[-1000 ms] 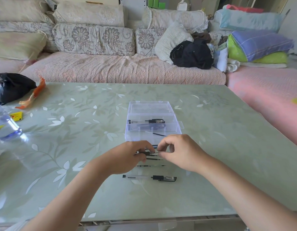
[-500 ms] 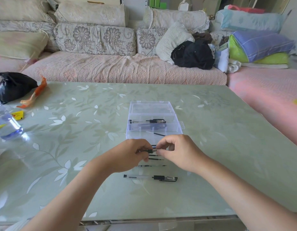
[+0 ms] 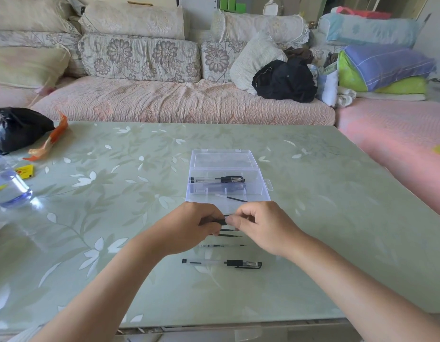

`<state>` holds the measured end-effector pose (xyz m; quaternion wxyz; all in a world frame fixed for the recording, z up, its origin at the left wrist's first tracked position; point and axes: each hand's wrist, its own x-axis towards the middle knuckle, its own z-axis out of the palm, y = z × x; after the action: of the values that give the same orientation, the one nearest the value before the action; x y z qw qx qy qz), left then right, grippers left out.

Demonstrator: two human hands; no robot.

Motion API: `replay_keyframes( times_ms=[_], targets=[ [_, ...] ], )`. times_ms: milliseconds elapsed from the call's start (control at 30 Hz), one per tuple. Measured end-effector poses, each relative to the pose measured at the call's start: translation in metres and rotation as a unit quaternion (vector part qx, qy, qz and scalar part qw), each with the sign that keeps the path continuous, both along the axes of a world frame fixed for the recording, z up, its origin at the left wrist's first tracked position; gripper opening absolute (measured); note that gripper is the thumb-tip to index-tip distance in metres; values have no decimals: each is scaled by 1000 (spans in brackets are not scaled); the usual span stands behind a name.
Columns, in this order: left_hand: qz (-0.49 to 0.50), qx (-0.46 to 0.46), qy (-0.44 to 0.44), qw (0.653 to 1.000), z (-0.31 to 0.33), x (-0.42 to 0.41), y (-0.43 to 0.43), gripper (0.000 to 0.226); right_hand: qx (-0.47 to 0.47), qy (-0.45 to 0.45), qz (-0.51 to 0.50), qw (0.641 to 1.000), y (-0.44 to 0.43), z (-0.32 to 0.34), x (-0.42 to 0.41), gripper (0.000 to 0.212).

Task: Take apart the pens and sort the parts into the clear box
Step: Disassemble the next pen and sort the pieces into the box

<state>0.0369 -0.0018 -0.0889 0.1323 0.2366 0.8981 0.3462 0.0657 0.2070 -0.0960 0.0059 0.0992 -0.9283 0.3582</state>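
Soft daylight filled the room, brightest at the upper right. The glossy table [image 3: 312, 193] carried pale glare by the water bottle [image 3: 6, 188] at left. Wide-angle distortion bowed the edges; the corners were slightly soft.

left hand [image 3: 186, 228], right hand [image 3: 262, 227] pinch black pen part [image 3: 220, 221]; clear box [image 3: 204, 193] just behind; whole pen [image 3: 221, 263] nearer

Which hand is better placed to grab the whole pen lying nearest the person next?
Right, marginally: the right hand only pinches the held pen's end and sits near the whole pen's capped end; the left hand grips the barrel.
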Motion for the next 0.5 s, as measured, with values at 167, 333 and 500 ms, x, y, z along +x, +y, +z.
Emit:
replay_keyframes(
  times_ms=[167, 333, 500],
  targets=[
    [4, -15, 13, 1000, -1, -1, 0, 14, 34, 19, 0, 999, 0, 3, -1, 15],
    [-4, -11, 26, 1000, -1, -1, -1, 14, 57, -1, 16, 998, 0, 1, -2, 36],
    [-5, -20, 33, 999, -4, -2, -1, 15, 68, 4, 11, 998, 1, 5, 1, 21]
  ],
)
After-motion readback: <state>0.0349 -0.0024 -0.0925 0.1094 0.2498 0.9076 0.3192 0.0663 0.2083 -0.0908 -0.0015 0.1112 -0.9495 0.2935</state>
